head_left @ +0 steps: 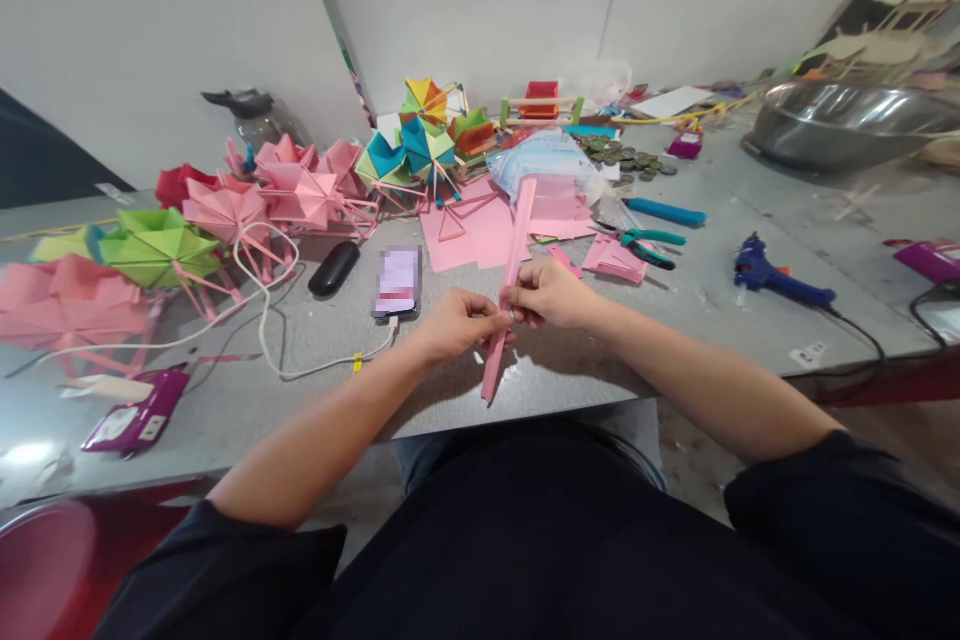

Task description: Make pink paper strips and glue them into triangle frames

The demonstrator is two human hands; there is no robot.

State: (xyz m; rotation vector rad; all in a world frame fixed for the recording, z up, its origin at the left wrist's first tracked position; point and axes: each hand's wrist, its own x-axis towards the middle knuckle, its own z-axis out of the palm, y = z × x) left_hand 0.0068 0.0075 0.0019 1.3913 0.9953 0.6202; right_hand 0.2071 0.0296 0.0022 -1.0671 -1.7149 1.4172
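A long, narrow folded strip of pink paper (517, 232) is held up over the table's near edge, tilted with its top leaning right. My left hand (466, 328) pinches it from the left, a little below its middle. From the right, my right hand (551, 295) grips the strip just above, its fingertips close to those of my left hand. Beyond the hands lie flat pink paper sheets (480, 228) and a stack of small pink pieces (615, 258).
Folded paper umbrellas (300, 195) crowd the left and back. A phone (398, 282) and black case (334, 269) lie left of the hands. Pliers (645, 242), a blue glue gun (784, 278) and a metal bowl (840, 125) are on the right. A white cable (264, 330) crosses the left side.
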